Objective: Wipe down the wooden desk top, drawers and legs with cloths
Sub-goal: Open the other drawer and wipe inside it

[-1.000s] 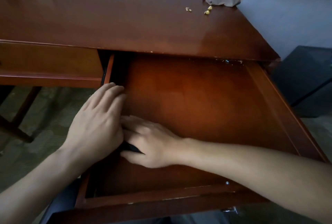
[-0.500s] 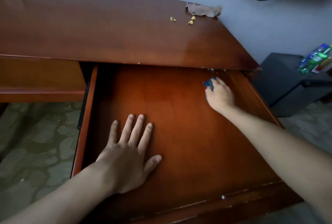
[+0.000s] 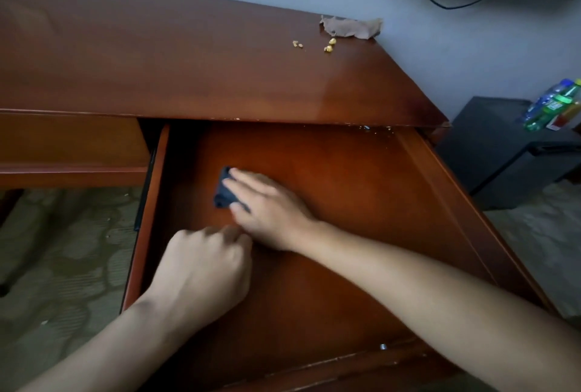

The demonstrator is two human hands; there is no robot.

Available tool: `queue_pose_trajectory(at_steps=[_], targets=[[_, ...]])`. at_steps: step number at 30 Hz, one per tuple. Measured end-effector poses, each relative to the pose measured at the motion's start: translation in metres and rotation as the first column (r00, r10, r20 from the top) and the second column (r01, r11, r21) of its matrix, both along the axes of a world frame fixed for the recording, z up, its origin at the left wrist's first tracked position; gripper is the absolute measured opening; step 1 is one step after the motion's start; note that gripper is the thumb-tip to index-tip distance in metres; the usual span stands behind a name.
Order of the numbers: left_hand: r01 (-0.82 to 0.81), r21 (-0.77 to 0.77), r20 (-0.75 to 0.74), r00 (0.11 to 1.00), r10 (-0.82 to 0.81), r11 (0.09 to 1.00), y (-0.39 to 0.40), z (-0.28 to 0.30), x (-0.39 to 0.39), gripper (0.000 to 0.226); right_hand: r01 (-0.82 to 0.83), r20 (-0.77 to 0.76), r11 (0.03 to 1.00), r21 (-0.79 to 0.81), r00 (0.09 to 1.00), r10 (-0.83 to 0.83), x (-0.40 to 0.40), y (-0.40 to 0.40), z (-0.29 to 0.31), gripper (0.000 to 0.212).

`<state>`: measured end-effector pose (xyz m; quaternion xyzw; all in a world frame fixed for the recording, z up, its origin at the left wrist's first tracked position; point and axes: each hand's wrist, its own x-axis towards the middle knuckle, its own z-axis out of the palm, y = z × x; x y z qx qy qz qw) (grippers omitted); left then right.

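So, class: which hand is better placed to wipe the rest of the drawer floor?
Right. The right hand already presses the dark cloth on the drawer floor; the left hand is curled, apparently empty.

Two bare forearms and hands of a person, left hand (image 3: 201, 269) and right hand (image 3: 270, 209), with no sleeves, rings, watch or gloves visible anywhere up to the frame edge
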<state>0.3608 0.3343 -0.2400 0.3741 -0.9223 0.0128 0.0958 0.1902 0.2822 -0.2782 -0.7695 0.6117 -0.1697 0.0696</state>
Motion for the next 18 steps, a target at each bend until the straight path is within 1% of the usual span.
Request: queue_pose_trajectory(at_steps=[2, 3, 4, 5, 6, 7, 8, 9, 10, 11, 12, 13, 14, 15, 17, 18], targets=[[-0.015, 0.022, 0.061, 0.998, 0.013, 1.0, -0.002, -0.004, -0.003, 0.017, 0.209, -0.086, 0.977, -0.036, 0.974, -0.211, -0.037, -0.007, 0.0, 0.046], [-0.034, 0.037, 0.077, 0.997, 0.031, 0.999, -0.004, -0.008, -0.003, 0.021, 0.332, -0.109, 0.942, -0.036, 0.936, -0.334, -0.057, -0.009, 0.003, 0.046], [-0.071, 0.055, 0.097, 0.993, 0.065, 0.996, -0.006, -0.013, -0.001, 0.027, 0.441, -0.1, 0.897, -0.022, 0.892, -0.441, -0.075, -0.011, 0.006, 0.048], [-0.102, 0.08, 0.137, 0.986, 0.09, 0.992, -0.007, -0.014, 0.001, 0.035, 0.523, -0.088, 0.852, -0.002, 0.849, -0.521, -0.087, -0.013, 0.008, 0.051], [-0.126, 0.11, 0.171, 0.98, 0.106, 0.986, -0.006, -0.013, 0.002, 0.047, 0.564, -0.09, 0.826, 0.008, 0.823, -0.561, -0.091, -0.016, 0.01, 0.053], [-0.131, 0.129, 0.195, 0.975, 0.104, 0.983, -0.004, -0.011, 0.002, 0.06, 0.573, -0.106, 0.82, 0.016, 0.816, -0.568, -0.088, -0.019, 0.011, 0.054], [-0.145, 0.149, 0.235, 0.966, 0.107, 0.978, -0.004, -0.011, 0.003, 0.07, 0.565, -0.113, 0.824, 0.022, 0.821, -0.56, -0.08, -0.024, 0.011, 0.055], [-0.176, 0.17, 0.313, 0.943, 0.116, 0.97, -0.005, -0.013, 0.003, 0.074, 0.548, -0.111, 0.836, 0.037, 0.833, -0.542, -0.07, -0.03, 0.012, 0.055], [-0.197, 0.193, 0.339, 0.933, 0.123, 0.961, -0.005, -0.01, 0.003, 0.074, 0.521, -0.108, 0.852, 0.049, 0.851, -0.514, -0.058, -0.038, 0.013, 0.055], [-0.193, 0.221, 0.283, 0.951, 0.126, 0.956, -0.006, -0.006, 0.003, 0.073, 0.486, -0.105, 0.872, 0.056, 0.871, -0.479, -0.046, -0.047, 0.016, 0.055], [-0.181, 0.207, 0.214, 0.967, 0.136, 0.961, -0.005, 0.001, 0.003, 0.06, 0.437, -0.1, 0.898, 0.044, 0.897, -0.431, -0.032, -0.055, 0.019, 0.054], [-0.178, 0.156, 0.156, 0.976, 0.153, 0.972, -0.005, 0.007, 0.004, 0.031, 0.372, -0.094, 0.928, 0.027, 0.925, -0.368, -0.016, -0.06, 0.019, 0.052], [-0.196, 0.114, 0.04, 0.98, 0.193, 0.974, -0.008, 0.009, 0.007, 0.012, 0.279, -0.087, 0.96, 0.009, 0.957, -0.277, 0.003, -0.062, 0.017, 0.048], [-0.198, 0.077, -0.081, 0.976, 0.204, 0.977, -0.009, 0.009, 0.008, 0.018, 0.175, -0.085, 0.984, 0.014, 0.981, -0.174, 0.023, -0.062, 0.014, 0.045], [-0.215, 0.066, -0.183, 0.957, 0.224, 0.974, -0.007, 0.021, 0.01, 0.016, -0.031, -0.043, 0.997, 0.071, 0.998, 0.034, 0.054, -0.047, 0.01, 0.045], [-0.208, 0.045, -0.226, 0.951, 0.212, 0.977, -0.008, 0.023, 0.01, 0.016, -0.098, -0.014, 0.991, 0.085, 0.995, 0.1, 0.062, -0.032, 0.011, 0.048]])
